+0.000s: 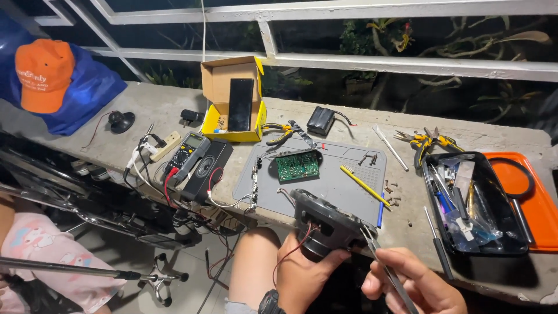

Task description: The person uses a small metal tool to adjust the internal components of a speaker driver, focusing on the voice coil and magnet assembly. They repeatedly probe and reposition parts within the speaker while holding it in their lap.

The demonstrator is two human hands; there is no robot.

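My left hand grips a black round speaker unit from below, at the near edge of the concrete ledge. Red wires trail from the speaker over my fingers. In my right hand I pinch metal tweezers, and their tips touch the speaker's right rim. Just beyond lies a grey work mat with a green circuit board, a yellow pencil and several loose screws.
A black tool tray and an orange tray sit at the right. Pliers, a battery pack, a yellow box with a phone, and a multimeter line the ledge. An orange cap rests far left.
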